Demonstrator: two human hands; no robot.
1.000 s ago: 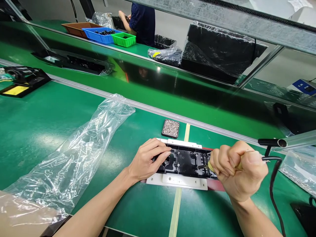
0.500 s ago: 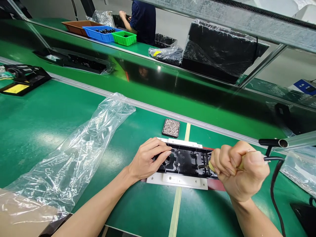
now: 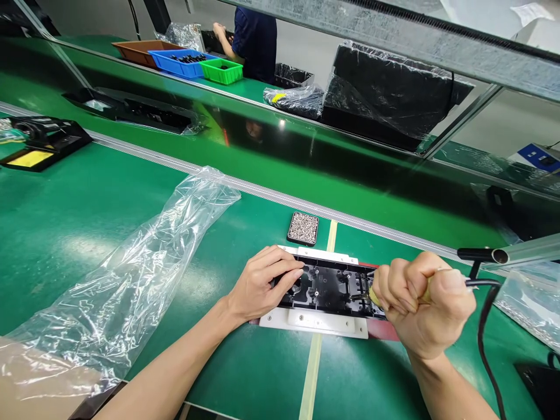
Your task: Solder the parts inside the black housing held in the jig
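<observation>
A black plastic housing (image 3: pixel 329 286) lies in a fixture with white side blocks (image 3: pixel 317 324) on the green bench. My left hand (image 3: pixel 265 282) holds the housing's left end, with fingers and thumb curved over it. Above the other end, my right hand (image 3: pixel 424 303) is closed in a fist round a soldering iron (image 3: pixel 373 296) with a yellowish handle. Its thin metal tip points left and down into the housing; whether it touches cannot be seen. A black cord (image 3: pixel 483 326) trails from the back of the fist. Behind the housing, a small square tray (image 3: pixel 303 228) carries many tiny metal pieces.
Clear plastic film (image 3: pixel 131 280) covers bench space on the left. Farther left stands a soldering iron stand (image 3: pixel 44 143) with a yellow pad. A metal post (image 3: pixel 525 251) and a clear bag (image 3: pixel 534 303) are at right. Behind the partition, a person (image 3: pixel 254 44) works near coloured bins (image 3: pixel 221 70).
The view has shifted very slightly. Both hands, the soldering iron and the housing keep nearly the same positions.
</observation>
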